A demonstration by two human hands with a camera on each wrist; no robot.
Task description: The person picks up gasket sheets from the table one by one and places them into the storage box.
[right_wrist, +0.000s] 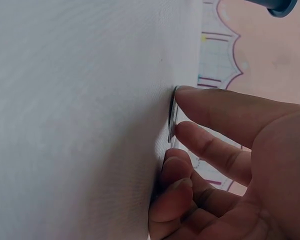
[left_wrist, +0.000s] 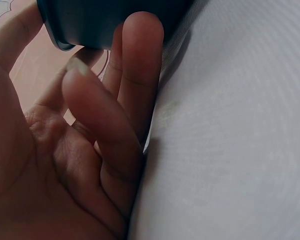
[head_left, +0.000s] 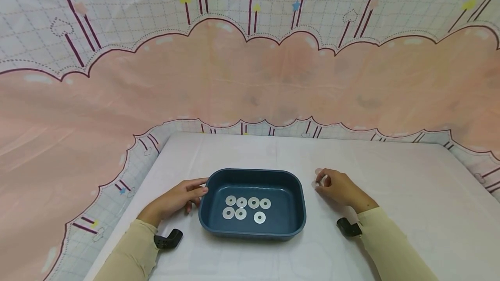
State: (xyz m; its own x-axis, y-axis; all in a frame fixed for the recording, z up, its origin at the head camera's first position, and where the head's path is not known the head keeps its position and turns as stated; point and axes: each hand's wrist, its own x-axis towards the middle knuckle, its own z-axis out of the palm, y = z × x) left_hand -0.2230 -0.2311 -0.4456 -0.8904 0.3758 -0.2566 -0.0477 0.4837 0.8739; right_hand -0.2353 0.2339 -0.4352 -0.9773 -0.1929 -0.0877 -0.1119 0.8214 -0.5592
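Note:
A dark blue rectangular tray [head_left: 289,224] stands on the white table, with several silver flat washers [head_left: 253,203] lying in two rows on its floor. My left hand [head_left: 177,198] rests at the tray's left side. Its index finger and thumb touch the rim [left_wrist: 65,47], while the other fingers bend loosely below, close to the tabletop. To the right of the tray, my right hand [head_left: 337,185] pinches a thin, pale round disc [right_wrist: 173,117] by its edges between thumb and index finger, right at the table surface. Just beyond those fingertips lies another faint, pale disc [head_left: 318,171].
The white-covered table [head_left: 242,151] ends at the back against a hanging peach and white patterned cloth [head_left: 254,81]. A black wrist device sits on each arm, the left one [head_left: 168,240] and the right one [head_left: 349,227] both low over the table.

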